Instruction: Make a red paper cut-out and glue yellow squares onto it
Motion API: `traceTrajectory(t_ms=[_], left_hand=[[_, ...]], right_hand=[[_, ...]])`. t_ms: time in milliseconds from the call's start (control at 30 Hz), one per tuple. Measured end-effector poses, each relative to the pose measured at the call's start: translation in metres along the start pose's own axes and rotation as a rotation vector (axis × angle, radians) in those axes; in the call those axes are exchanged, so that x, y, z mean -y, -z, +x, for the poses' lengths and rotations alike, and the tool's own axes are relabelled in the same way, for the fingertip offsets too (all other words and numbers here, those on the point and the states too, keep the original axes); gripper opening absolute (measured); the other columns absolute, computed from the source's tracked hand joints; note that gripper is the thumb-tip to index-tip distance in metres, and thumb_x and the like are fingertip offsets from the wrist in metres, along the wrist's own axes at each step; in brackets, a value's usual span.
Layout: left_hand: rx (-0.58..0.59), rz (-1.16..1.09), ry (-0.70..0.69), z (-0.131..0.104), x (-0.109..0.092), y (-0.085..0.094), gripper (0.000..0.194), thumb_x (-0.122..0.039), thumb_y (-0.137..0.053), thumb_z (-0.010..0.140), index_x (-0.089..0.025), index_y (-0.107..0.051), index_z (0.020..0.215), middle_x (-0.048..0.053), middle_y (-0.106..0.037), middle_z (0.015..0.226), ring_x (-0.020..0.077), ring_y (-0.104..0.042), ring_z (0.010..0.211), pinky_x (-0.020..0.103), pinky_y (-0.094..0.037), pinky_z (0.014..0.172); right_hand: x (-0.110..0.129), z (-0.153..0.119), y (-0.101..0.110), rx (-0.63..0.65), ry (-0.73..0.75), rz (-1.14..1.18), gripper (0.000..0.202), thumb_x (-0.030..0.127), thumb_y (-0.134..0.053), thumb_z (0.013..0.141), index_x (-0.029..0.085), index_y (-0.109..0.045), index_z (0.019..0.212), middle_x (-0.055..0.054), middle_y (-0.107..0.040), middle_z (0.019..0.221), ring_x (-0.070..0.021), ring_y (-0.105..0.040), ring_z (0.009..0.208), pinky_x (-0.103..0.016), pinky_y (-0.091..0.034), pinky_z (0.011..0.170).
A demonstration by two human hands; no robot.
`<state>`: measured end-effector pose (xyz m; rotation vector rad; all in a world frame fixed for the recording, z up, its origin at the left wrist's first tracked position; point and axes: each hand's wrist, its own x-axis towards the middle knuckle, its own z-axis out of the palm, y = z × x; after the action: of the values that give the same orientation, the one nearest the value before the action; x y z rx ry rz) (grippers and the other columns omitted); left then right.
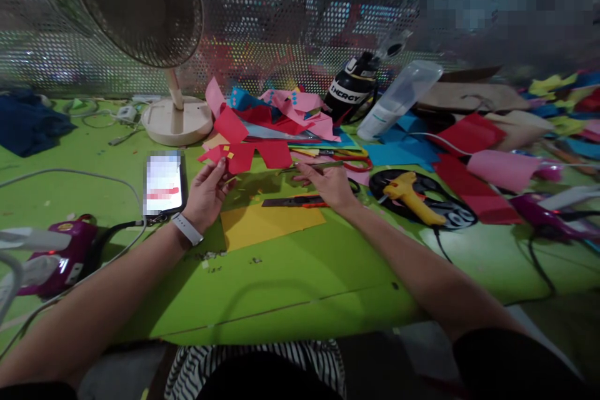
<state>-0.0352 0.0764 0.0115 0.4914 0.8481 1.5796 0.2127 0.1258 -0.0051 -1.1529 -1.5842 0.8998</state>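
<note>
My left hand (206, 192), with a pale watch on its wrist, pinches a cut red paper piece (241, 157) that has small yellow squares on it. To its right, my right hand (328, 184) is closed on thin metal tweezers (304, 167), whose tips point left toward the red paper. Below the hands a yellow paper sheet (272, 225) lies on the green table (300, 287). A utility knife (293, 202) with an orange handle rests at the sheet's upper edge, under my right hand.
A phone (164, 182) and a fan (177, 119) are at the left. Coloured papers (281, 114), a black bottle (351, 89) and a clear bottle (400, 100) stand behind. A yellow glue gun (415, 199) lies right. Purple power strips (60, 257) with cables sit at both sides.
</note>
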Motion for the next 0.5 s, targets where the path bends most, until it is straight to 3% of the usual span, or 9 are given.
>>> traceTrajectory(t_ms=[500], left_hand=[[-0.001, 0.002, -0.003, 0.0007, 0.0008, 0.0012, 0.018, -0.02, -0.082, 0.066, -0.019, -0.067, 0.076, -0.003, -0.071, 0.079, 0.0074, -0.064, 0.063, 0.021, -0.054, 0.061]], right_hand=[[-0.0067, 0.0046, 0.0022, -0.004, 0.025, -0.026, 0.042, 0.056, -0.068, 0.076, 0.017, -0.073, 0.089, -0.005, -0.074, 0.072, -0.0228, -0.073, 0.066, -0.029, -0.058, 0.053]])
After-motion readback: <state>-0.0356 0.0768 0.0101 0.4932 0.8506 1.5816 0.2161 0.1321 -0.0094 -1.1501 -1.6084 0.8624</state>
